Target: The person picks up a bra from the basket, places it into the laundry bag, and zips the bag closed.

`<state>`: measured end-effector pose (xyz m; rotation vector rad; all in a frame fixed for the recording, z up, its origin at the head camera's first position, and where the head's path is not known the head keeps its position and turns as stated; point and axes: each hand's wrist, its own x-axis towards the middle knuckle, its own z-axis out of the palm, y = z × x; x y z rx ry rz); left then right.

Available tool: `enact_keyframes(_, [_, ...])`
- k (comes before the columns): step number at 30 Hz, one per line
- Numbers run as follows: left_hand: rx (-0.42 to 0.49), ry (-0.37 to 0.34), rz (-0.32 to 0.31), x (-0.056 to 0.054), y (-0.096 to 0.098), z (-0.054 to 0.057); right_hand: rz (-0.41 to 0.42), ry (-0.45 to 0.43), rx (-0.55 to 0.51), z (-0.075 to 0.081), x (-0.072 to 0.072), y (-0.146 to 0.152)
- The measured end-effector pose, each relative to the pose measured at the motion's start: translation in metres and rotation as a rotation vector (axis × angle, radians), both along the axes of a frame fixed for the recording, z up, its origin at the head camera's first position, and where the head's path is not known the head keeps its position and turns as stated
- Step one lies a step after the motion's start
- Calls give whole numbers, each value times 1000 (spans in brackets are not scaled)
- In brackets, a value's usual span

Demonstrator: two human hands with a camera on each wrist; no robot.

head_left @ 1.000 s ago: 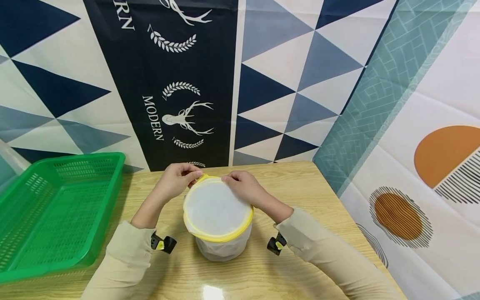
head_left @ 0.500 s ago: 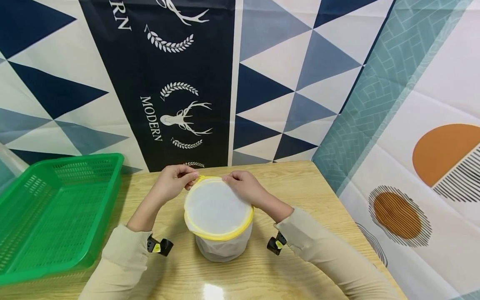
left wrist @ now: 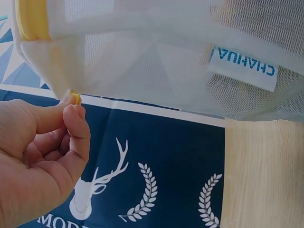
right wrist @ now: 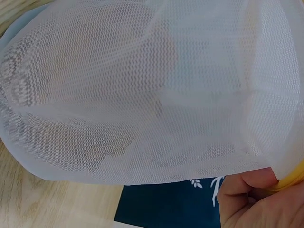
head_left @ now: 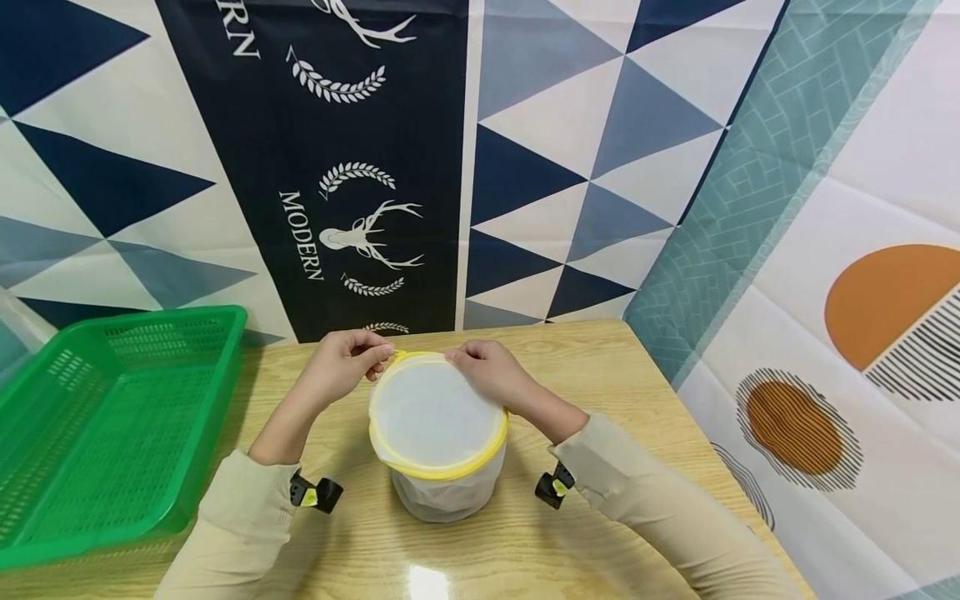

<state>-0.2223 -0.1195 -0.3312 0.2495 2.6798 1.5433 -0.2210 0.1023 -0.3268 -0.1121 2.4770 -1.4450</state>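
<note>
A white mesh laundry bag (head_left: 438,412) with yellow trim stands upright on the table, its round top lid facing up. At the far left of its rim, my left hand (head_left: 343,367) pinches a small yellow tab (left wrist: 76,97) between thumb and forefinger. My right hand (head_left: 491,372) grips the yellow-trimmed rim (right wrist: 292,178) at the far right, thumb on top. A white label (left wrist: 244,67) with blue lettering is sewn on the bag's side. Through the mesh, darker patches show faintly. The underside of the rim in my right hand is hidden.
A green perforated plastic basket (head_left: 123,433) sits at the left of the wooden table (head_left: 600,492). Patterned cloth (head_left: 375,167) covers the wall right behind the table, and another printed cloth (head_left: 840,333) hangs along the right side.
My left hand has shifted slightly left, still pinching the tab. The right hand keeps its hold, and the bag stays in place.
</note>
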Motion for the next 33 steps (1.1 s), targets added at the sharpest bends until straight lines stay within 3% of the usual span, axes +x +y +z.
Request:
enact_keyframes(8, [4,-4,18,1,-1,-1,6,1,-8,0,0,-1])
enact_keyframes(14, [14,-10,-3,1,1,-2,60,27,14,-2,-3,3])
enact_keyframes(24, [35,-8,-21,-2,5,-3,227,189,79,0,-20,3])
enact_keyframes(33, [22,7,-49,-4,8,-3,396,172,36,-3,-30,2])
